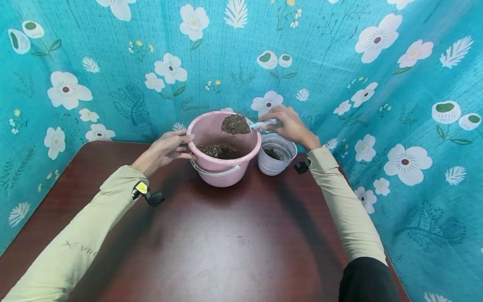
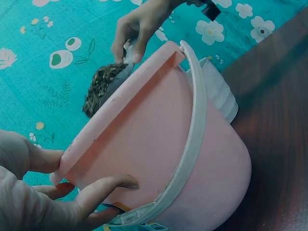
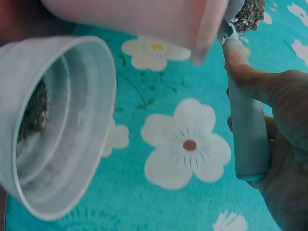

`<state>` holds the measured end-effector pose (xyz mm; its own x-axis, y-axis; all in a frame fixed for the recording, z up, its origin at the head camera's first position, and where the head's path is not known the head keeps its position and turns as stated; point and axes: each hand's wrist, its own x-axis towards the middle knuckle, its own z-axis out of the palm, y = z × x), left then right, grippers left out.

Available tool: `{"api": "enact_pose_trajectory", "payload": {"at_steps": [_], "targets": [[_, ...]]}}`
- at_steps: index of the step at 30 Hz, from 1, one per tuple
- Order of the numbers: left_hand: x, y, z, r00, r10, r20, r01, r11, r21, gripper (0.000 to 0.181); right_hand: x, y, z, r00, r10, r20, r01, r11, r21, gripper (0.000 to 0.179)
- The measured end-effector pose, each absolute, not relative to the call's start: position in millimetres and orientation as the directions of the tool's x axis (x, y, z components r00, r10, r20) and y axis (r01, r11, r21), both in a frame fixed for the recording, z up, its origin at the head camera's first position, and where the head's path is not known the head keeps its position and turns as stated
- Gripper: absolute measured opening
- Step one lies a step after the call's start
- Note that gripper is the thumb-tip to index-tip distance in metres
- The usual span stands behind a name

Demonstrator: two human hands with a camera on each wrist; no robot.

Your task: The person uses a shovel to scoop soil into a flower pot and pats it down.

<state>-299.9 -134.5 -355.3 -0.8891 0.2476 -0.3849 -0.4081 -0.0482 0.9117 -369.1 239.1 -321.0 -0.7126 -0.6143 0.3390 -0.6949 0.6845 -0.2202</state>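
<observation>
A pink bucket (image 1: 222,179) with a white bail handle stands on the table, dark soil (image 1: 219,152) inside it. My left hand (image 1: 164,151) grips its left rim, thumb on the lip and fingers against the outer wall. In my right hand (image 1: 288,123) is the pale blue handle of a trowel (image 3: 248,130). A heap of soil (image 1: 235,124) covers the trowel's blade, held above the bucket's opening near the right rim. Just right of the bucket sits a whitish plastic pot (image 1: 273,167) with some soil low inside, below my right hand.
The dark reddish-brown table (image 1: 211,235) has small specks of soil on its surface. A turquoise flowered curtain (image 1: 226,54) hangs behind and along the right side, close to the bucket and pot.
</observation>
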Motion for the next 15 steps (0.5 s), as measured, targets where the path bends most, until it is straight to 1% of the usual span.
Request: {"api": "enact_pose_trajectory", "payload": {"at_steps": [5,9,15], "targets": [[-300.1,-134.9,-355.6,-0.887,0.245,-0.392,-0.412,-0.037,0.910,0.069,-366.9,256.8,-312.7,-0.749,-0.573,0.333,-0.653,0.722,-0.228,0.026],[-300.8,-134.2,-355.0,-0.890,0.247,-0.382,-0.403,-0.039,0.914,0.069,-362.6,278.7,-305.9,-0.771,-0.525,0.360,-0.620,0.747,-0.240,0.025],[-300.3,-136.3,-354.4,-0.889,0.251,-0.383,-0.405,-0.044,0.913,0.070,-353.4,309.8,-298.0,-0.831,-0.434,0.347,-0.538,0.787,-0.302,0.025]]}}
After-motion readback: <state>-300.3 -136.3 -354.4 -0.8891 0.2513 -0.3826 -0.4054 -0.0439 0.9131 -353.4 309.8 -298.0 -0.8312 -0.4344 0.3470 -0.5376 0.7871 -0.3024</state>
